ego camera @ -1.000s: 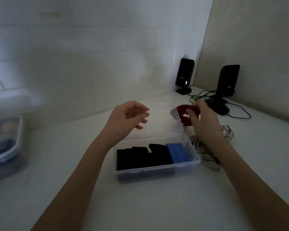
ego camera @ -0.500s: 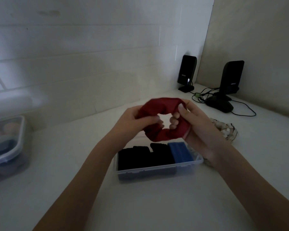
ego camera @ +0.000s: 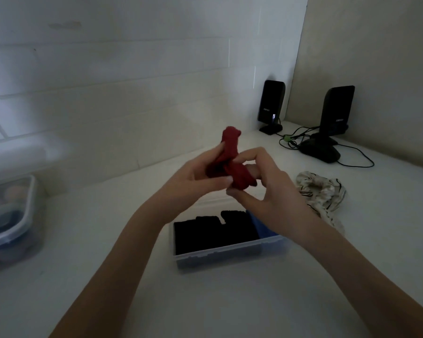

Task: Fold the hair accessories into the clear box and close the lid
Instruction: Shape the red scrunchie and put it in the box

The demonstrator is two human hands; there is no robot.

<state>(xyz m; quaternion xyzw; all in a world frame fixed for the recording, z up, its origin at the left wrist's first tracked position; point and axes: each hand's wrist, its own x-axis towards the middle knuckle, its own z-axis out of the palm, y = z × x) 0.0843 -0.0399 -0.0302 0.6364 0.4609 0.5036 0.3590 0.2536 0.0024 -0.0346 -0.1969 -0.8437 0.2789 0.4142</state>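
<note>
Head view: both hands, left hand (ego camera: pixel 193 178) and right hand (ego camera: pixel 266 191), pinch the red scrunchie (ego camera: pixel 231 162), long axis 12-to-5; clear box (ego camera: pixel 220 257) waits directly at 6 o'clock.

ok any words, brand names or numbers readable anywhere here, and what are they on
Left speaker: a small pale brand mark on its front, too blurred to read.
Right speaker: a similar mark on its front, also too small and blurred to read.
Clear box, red scrunchie, striped scrunchie, lidded container: no text visible.
Nothing in this view can be quoted.
</note>
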